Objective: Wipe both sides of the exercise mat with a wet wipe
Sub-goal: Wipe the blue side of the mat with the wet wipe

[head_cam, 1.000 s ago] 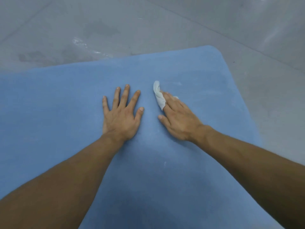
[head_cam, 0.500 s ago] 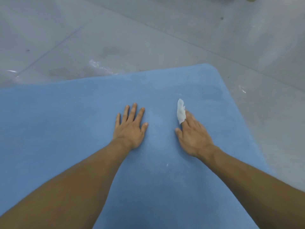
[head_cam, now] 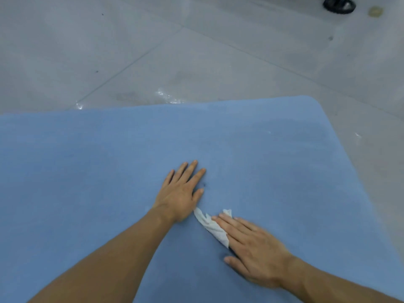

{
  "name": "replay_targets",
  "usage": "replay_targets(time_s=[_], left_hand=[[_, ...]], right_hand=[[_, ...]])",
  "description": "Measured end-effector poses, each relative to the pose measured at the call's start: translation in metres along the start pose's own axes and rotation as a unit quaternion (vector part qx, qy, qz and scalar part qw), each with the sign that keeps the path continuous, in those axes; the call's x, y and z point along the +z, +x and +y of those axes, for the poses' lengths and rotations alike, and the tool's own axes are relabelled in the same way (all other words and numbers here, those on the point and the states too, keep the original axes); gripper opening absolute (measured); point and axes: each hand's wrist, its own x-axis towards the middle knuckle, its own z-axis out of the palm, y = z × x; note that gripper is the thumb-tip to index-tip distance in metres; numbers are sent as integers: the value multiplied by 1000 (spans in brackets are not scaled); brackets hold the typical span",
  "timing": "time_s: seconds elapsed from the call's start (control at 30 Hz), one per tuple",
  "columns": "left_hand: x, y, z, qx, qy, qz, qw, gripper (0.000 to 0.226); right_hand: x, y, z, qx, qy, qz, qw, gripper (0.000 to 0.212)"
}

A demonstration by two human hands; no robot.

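Wiping under way on the upper face of the exercise mat (head_cam: 87, 171), blue, spread flat under both hands, far edge and rounded corner well ahead of the fingertips. Pinned under the straight fingers of the right hand (head_cam: 255, 252): the wet wipe (head_cam: 211, 227), white and crumpled, sticking out ahead of those fingers and almost touching the heel of the left hand (head_cam: 181, 193). Left hand flat, palm down, fingers straight and slightly spread, holding nothing, seemingly bracing the mat. Tiny dark speck (head_cam: 204, 184) just right of the left index finger. Ahead of both hands, beyond the mat, grey floor (head_cam: 196, 62) with shiny wet patches (head_cam: 166, 97); far ahead and to the right, a black wheel-like item (head_cam: 338, 5), only partly in view.

Best done with even pressure through flat fingers, spreading the wipe rather than dragging it bunched, overlapping each stroke, keeping the left hand planted against creep, and passing over the speck. State of the other face: not tellable from here.

Compared with half a second ago: right hand drawn back toward the body and swung in toward the left wrist, no longer level with the left hand; wipe now crosswise instead of pointing forward; left hand in much the same spot; more floor in view ahead.
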Motion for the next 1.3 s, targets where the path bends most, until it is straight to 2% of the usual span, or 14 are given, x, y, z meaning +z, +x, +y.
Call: replay_targets(time_s=[0.07, 0.13, 0.2, 0.3, 0.37, 0.5, 0.6, 0.67, 0.73, 0.83, 0.93, 1.1, 1.3], left_hand=[[-2, -3, -1, -4, -1, -3, 1000, 87], [-3, -4, 2, -12, -6, -2, 1000, 84], [-1, -4, 5, -21, -4, -1, 1000, 68], [4, -6, 8, -38, -8, 9, 999, 59], [8, -8, 10, -50, -13, 14, 999, 60], [13, -15, 11, -58, -21, 26, 998, 81], [15, -19, 5, -51, -22, 37, 998, 79], [16, -24, 0, -52, -21, 39, 998, 77], [17, -28, -2, -61, -19, 39, 997, 77], [19, -32, 0, -72, -25, 34, 997, 77], [20, -31, 2, -75, -22, 30, 996, 78], [19, -29, 1, -74, -20, 25, 997, 80], [21, -28, 0, -74, -20, 20, 997, 80]], right_hand=[[-3, -4, 19, 53, 0, -7, 999, 73], [-7, -4, 42, 144, 14, -8, 989, 73], [-12, 0, 65, 231, 35, -11, 972, 77], [-9, 9, 74, 284, 81, -12, 955, 81], [-6, 14, 61, 274, 105, -12, 956, 83], [4, 12, 20, 189, 84, 21, 978, 78], [8, 6, 5, 110, 58, 22, 992, 74], [9, 5, 14, 94, 42, 22, 994, 73], [9, 4, 37, 146, 54, 30, 987, 73], [6, -1, 78, 268, 86, 53, 958, 74], [4, -4, 91, 304, 68, 40, 949, 74], [2, 6, 47, 228, 110, 20, 967, 82], [17, 2, -18, 86, 54, 38, 994, 77]])
